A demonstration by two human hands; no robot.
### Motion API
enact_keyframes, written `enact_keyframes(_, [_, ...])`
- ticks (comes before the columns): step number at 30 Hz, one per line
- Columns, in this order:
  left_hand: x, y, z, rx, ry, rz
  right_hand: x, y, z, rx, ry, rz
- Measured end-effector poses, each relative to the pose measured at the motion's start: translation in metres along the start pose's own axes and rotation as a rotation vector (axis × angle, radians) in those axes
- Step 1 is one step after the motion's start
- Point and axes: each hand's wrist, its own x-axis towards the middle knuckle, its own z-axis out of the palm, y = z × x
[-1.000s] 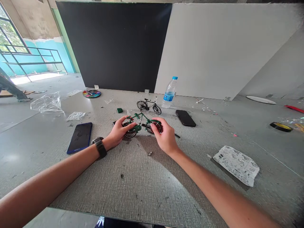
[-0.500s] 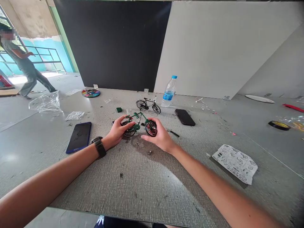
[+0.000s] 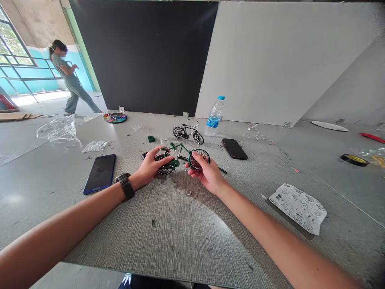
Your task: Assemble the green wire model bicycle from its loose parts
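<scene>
I see both hands on the green model bicycle, which sits on the grey bench straight ahead of me, about mid-bench. Its long axis runs left to right across my view, slightly raised toward the right end.

Left hand, watch on the wrist: fingers curled closed over the left wheel and the frame by the crank, thumb on top. That end rests on or just above the bench; I cannot tell which.

Right hand: palm turned up, fingers half closed under and around the right wheel, pinching its lower rim. The wheel shows above the fingertips.

So each hand has one end; the bicycle lies between them, just beyond both palms, neither hand clearly nearer.

Around it: a black model bicycle stands just behind, apart from the green one. Water bottle upright beyond that. Black phone to the right, blue phone to the left near my left forearm. A small green block behind the left hand. Printed sheet lies well right. A person walks at far left, off the bench.
</scene>
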Motion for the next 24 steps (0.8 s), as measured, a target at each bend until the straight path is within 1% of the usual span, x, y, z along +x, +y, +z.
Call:
enact_keyframes(2, [-0.001,0.001,-0.001,0.088,-0.044,0.007,-0.001,0.003,0.001,-0.026,0.008,-0.052])
enact_keyframes(4, [-0.001,0.001,-0.001,0.160,-0.080,0.020,-0.001,0.007,0.003,-0.049,0.049,-0.137])
enact_keyframes(7, [-0.002,0.001,-0.002,0.158,-0.095,0.015,0.000,0.010,0.003,-0.079,0.089,-0.204])
enact_keyframes(9, [-0.002,0.000,-0.001,0.143,-0.085,0.007,0.001,0.010,0.003,-0.108,0.087,-0.202])
enact_keyframes(11, [-0.002,0.000,0.000,0.173,-0.053,0.017,0.003,0.010,0.000,-0.150,0.119,-0.234])
enact_keyframes(13, [-0.003,0.001,0.000,0.249,-0.015,0.054,0.006,0.009,-0.004,-0.233,0.160,-0.302])
enact_keyframes(15, [-0.003,0.002,0.001,0.352,0.014,0.122,0.009,0.010,-0.009,-0.356,0.180,-0.369])
enact_keyframes(17, [-0.004,0.004,0.002,0.432,0.020,0.178,0.012,0.011,-0.015,-0.476,0.151,-0.402])
enact_keyframes(19, [-0.005,0.006,0.002,0.452,-0.008,0.197,0.014,0.012,-0.019,-0.561,0.097,-0.413])
enact_keyframes(21, [-0.006,0.009,0.002,0.420,-0.057,0.198,0.014,0.013,-0.020,-0.582,0.064,-0.413])
enact_keyframes(24, [-0.006,0.012,0.001,0.343,-0.124,0.189,0.012,0.011,-0.019,-0.535,0.065,-0.402])
